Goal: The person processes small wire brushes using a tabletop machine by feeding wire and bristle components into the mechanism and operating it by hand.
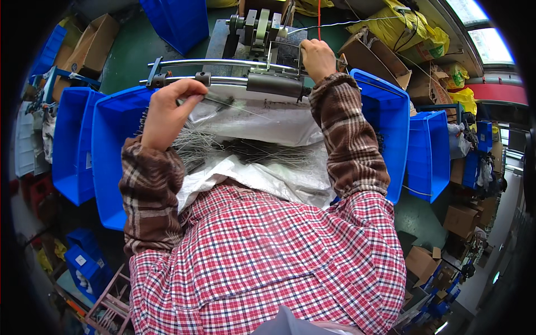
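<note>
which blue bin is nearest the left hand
The large blue bin partly covered by the left sleeve, its rim beside the left hand. Every other blue bin, including the narrower bin just outside it, stands farther off.

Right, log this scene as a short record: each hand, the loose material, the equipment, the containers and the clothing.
Left hand: the left hand is pinched and seems to hold a thin wire
Right hand: the right hand is curled at a thin metal frame; grip unclear
Loose material: a tangled pile of wires on white sheeting
Equipment: metal rods and a dark cylinder beyond the sheeting
Containers: a left blue bin and a right blue bin flank the sheeting
Clothing: red checked garment, brown plaid cuffs
</note>
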Tool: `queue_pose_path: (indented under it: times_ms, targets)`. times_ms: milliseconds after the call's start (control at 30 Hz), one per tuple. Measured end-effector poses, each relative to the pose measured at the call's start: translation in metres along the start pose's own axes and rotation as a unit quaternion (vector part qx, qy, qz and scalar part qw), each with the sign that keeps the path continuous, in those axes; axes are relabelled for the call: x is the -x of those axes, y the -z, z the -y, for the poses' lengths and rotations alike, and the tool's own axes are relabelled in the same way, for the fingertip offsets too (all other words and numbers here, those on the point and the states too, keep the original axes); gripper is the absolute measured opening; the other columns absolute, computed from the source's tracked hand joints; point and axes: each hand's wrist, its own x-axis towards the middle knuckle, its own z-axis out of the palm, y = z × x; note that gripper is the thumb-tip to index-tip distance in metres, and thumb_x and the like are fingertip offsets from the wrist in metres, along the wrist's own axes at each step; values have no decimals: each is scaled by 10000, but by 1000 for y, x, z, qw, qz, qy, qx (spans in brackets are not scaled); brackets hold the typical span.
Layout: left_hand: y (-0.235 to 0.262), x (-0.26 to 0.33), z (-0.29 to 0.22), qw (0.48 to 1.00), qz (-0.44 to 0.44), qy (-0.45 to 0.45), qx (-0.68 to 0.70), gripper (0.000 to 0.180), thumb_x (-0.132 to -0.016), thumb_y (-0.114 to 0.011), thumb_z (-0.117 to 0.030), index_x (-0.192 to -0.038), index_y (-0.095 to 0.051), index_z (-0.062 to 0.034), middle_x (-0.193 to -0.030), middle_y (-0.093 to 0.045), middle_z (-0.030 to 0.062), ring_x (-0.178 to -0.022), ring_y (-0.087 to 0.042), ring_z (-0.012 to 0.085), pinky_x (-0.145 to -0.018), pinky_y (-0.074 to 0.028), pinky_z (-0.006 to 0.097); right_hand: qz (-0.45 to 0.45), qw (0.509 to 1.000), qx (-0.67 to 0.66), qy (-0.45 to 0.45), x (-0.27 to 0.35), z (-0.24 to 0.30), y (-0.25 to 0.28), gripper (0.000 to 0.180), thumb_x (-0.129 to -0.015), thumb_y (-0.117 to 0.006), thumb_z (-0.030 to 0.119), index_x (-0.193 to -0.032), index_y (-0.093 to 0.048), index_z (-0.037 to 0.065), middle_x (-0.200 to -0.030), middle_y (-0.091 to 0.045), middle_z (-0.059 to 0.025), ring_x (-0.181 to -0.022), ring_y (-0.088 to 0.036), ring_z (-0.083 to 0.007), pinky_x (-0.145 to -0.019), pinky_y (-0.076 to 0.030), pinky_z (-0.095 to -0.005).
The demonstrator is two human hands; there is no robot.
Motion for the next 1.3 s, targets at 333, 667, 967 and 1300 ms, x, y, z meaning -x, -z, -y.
queue_pose_path:
  times_ms: [333,667,967,1300]
  targets:
    - [-52,-21,-9,993,64,7,99,146,-836,-637,-20,-974,-592,-4,-866,-612,19,-829,-584,93,-786,-464,238,277,877,-390,38,46,71,112,248,-826,-709,141,-1045,-686,26,-912,-712,-88,-785,-659,-148,-726,-519,-309]
    - [-2,6,54,953,-119,0,-279,216,-811,-656,-103,-1024,-646,-67,-958,-645,87,-906,-615,269,-803,-481,375,-50,997,-26,54,-7,43,-11,110,-791,-580,132,-837,-680,128,-812,-634,-45,-850,-583,-248,-768,-436,-397]
    - [30,42,64,874,-94,99,-466,201,-816,-683,-197,-998,-670,-113,-978,-612,51,-967,-569,261,-814,-449,409,-48,995,-14,81,-19,38,-27,136,-782,-574,124,-840,-695,144,-839,-623,-32,-890,-560,-238,-801,-405,-383]
    - [47,52,68,870,-115,89,-471,133,-841,-642,-165,-943,-668,-83,-913,-654,79,-891,-612,287,-779,-471,410,-49,995,-23,80,-22,36,-28,187,-798,-564,118,-905,-715,144,-850,-627,-31,-891,-556,-241,-806,-410,-379]
